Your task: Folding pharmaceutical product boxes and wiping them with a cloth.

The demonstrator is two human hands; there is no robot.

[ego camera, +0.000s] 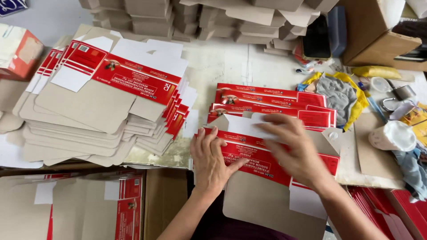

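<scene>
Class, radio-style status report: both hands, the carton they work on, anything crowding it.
Left hand flat on red-and-white carton blank. Right hand pressing its white flap. Folded cartons stacked just behind; flat blank pile to the left.

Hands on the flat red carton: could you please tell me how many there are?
2: the left hand presses the red carton blank at its left end; the right hand lies across its upper right.

glossy red carton blank (258, 162), matt grey cardboard
</scene>
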